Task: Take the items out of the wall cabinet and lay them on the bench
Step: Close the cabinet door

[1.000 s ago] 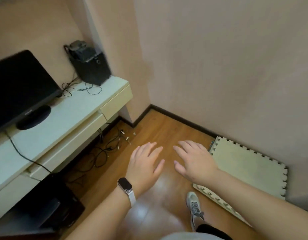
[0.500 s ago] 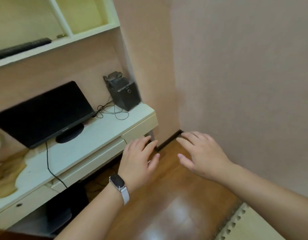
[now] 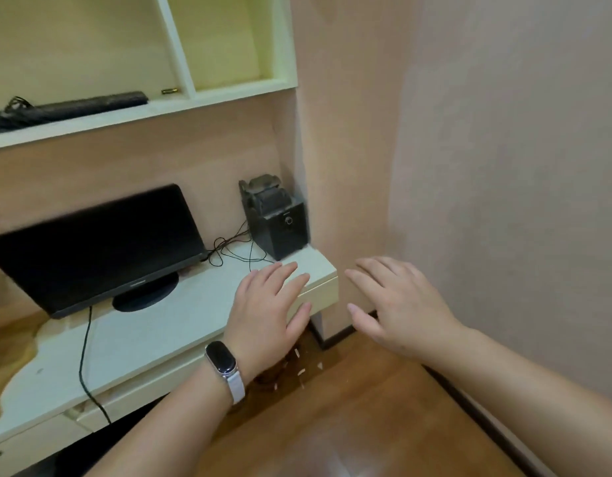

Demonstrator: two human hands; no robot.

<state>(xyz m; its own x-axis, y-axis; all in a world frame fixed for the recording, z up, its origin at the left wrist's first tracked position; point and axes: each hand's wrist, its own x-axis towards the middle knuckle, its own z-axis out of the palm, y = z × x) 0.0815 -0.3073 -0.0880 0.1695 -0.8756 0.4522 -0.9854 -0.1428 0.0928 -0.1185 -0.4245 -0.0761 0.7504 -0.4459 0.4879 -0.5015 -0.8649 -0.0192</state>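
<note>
Plainly nothing has left the wall cabinet [image 3: 229, 91] yet. Its open left compartment holds a long black bar-shaped device [image 3: 91, 106], lying flat on the shelf with a tangle of black cable [image 3: 12, 113] at its left end, and a small brass-coloured object [image 3: 170, 91], too small to identify, resting just right of the bar near the divider. The right compartment looks bare as far as the view reaches; the upper part of the cabinet is cut off by the frame.

Below it, the white bench [image 3: 153, 332] carries a dark monitor [image 3: 94, 246] on a round stand and a black speaker-like box [image 3: 280, 225] in the back right corner, with thin wires trailing between them. Nothing from the cabinet appears to lie on it so far.

Both hands are empty and spread, fingers apart, palms down. The left hand [image 3: 266, 311], with a fitness band [image 3: 225, 366] on its wrist, hovers over the bench's right end; whether it touches the surface cannot be told. The right hand [image 3: 397, 308] floats off the bench's corner, before the wall, well below the shelf.

By my judgement the whole job remains: reach up, lift out the bar with its cable and the small object, and set each on the free bench surface in front of the monitor.
</note>
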